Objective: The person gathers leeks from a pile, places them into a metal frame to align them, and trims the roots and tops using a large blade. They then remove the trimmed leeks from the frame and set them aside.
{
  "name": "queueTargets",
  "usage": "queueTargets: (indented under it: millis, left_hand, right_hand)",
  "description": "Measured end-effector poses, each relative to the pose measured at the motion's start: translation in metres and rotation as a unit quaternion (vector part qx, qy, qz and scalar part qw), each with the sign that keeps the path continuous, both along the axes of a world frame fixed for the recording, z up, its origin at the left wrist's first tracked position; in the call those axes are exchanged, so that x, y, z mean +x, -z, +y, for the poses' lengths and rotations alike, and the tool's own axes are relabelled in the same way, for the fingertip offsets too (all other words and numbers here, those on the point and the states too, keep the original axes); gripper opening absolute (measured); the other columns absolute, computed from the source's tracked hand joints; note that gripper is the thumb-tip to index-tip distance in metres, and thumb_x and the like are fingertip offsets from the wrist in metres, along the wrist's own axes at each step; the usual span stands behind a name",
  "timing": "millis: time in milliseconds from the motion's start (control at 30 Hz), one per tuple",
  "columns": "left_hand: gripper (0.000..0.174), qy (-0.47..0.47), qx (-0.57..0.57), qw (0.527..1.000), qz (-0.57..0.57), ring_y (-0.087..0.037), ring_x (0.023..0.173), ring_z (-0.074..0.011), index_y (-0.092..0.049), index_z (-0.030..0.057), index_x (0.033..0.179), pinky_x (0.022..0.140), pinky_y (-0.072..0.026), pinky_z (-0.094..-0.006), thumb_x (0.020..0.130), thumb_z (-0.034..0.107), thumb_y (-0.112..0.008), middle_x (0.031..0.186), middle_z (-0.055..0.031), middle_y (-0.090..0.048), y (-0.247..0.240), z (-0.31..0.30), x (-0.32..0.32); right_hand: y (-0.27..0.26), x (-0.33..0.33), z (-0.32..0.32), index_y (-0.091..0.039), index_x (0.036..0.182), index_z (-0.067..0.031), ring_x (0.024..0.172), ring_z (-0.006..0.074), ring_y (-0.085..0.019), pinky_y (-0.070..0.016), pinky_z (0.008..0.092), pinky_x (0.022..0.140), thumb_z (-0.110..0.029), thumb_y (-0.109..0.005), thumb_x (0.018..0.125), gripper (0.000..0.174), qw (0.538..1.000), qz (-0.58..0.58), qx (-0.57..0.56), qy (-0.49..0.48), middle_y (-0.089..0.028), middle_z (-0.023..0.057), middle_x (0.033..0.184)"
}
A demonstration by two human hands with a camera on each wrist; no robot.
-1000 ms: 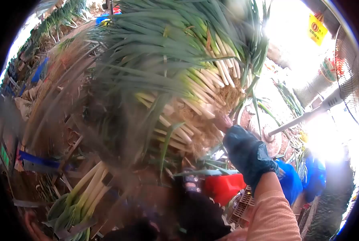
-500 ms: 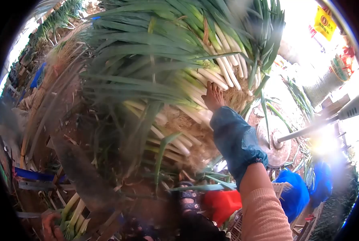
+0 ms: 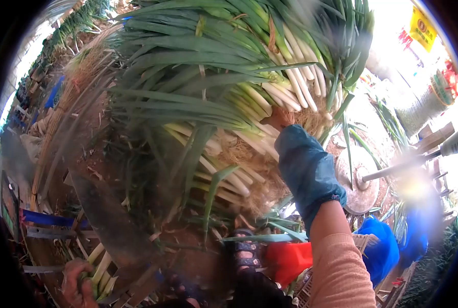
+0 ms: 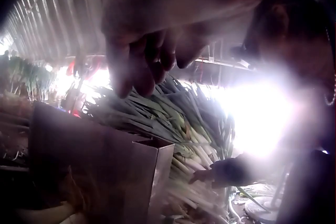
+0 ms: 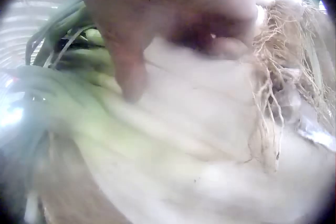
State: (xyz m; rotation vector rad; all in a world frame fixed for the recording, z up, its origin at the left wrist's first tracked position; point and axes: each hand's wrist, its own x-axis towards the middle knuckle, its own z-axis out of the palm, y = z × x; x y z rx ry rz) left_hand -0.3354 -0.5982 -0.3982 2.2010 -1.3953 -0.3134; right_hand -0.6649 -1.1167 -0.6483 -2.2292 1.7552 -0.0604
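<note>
A big heap of long green onions (image 3: 203, 61), with dark leaves, white stalks and hairy roots, fills the upper middle of the head view. My right hand (image 3: 280, 118), in a blue-green sleeve cover (image 3: 308, 172), reaches in among the white stalks. In the right wrist view its thumb (image 5: 131, 79) points down across them while the fingers curl over, gripping stalks there. At the lower left my left hand (image 3: 77, 282) hovers beside a smaller bunch of green onions (image 3: 102, 274). Its fingers (image 4: 140, 74) hang loosely curled with nothing in them, above a metal plate (image 4: 94, 155).
A round white base with a pole (image 3: 357, 182) stands right of the heap. A red thing (image 3: 289, 262) and blue plastic bags (image 3: 380, 246) lie near the right forearm. My sandalled foot (image 3: 247, 251) is below the heap. Dry straw-like stalks (image 3: 80, 77) lean at left.
The right hand moved from the root ends up onto the white stalks, then sank its fingers among them. The left hand came into view and rose to the small bunch.
</note>
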Motion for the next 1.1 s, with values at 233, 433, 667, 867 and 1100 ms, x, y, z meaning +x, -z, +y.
queueTargets:
  millis: [233,433,667,867,1100]
  left_hand:
    - [0.028,-0.009,-0.004,1.0,-0.013,-0.053,0.089,-0.0221,-0.055,-0.0006,0.099,0.078,-0.0434,-0.0383,0.093,0.026,-0.049,0.098,-0.0116,-0.055,0.001,-0.009,-0.01]
    - [0.021,0.031,-0.043,0.997,0.058,-0.056,0.086,-0.0196,-0.057,-0.0011,0.096,0.075,-0.0465,-0.0353,0.09,0.017,-0.05,0.092,-0.0115,-0.058,0.005,-0.028,-0.032]
    - [0.042,0.174,0.122,0.889,0.406,-0.052,0.108,-0.0178,-0.05,0.0005,0.121,0.091,-0.0431,-0.0291,0.082,0.005,-0.063,0.119,-0.0104,-0.053,0.064,-0.105,-0.091]
    - [0.05,-0.007,-0.002,0.642,0.767,-0.055,0.096,-0.0151,-0.043,0.0033,0.125,0.081,-0.0483,-0.0271,0.081,0.01,-0.066,0.111,-0.0069,-0.053,0.175,-0.161,-0.178]
    - [0.044,-0.043,-0.015,0.584,0.81,-0.055,0.09,-0.0121,-0.046,0.0044,0.118,0.075,-0.0497,-0.0272,0.08,0.01,-0.067,0.1,-0.005,-0.055,0.174,-0.174,-0.188]
  right_hand:
    - [0.021,-0.015,-0.005,-0.055,0.12,-0.0046,0.101,0.0347,-0.058,-0.0444,0.0413,0.087,-0.041,-0.075,0.058,0.074,0.992,-0.12,0.003,-0.042,-0.062,0.0182,0.107]
    - [-0.006,-0.014,0.029,-0.05,0.118,-0.0011,0.097,0.036,-0.057,-0.0435,0.0422,0.086,-0.034,-0.073,0.065,0.067,0.995,-0.078,0.028,-0.063,-0.06,0.0227,0.101]
    - [-0.06,-0.003,0.121,-0.052,0.117,-0.0122,0.097,0.0275,-0.053,-0.0442,0.0383,0.086,-0.028,-0.068,0.074,0.048,0.812,-0.443,0.379,0.027,-0.054,0.015,0.11]
    - [-0.082,0.034,0.179,-0.055,0.113,-0.0114,0.104,0.0308,-0.048,-0.0421,0.0412,0.091,-0.027,-0.063,0.08,0.038,0.83,-0.452,0.324,-0.042,-0.047,0.0128,0.108]
    - [-0.092,0.055,0.213,-0.055,0.111,0.0028,0.084,0.0191,-0.056,-0.0463,0.0328,0.074,-0.028,-0.06,0.084,0.041,0.818,-0.501,0.28,-0.042,-0.059,0.0108,0.091]
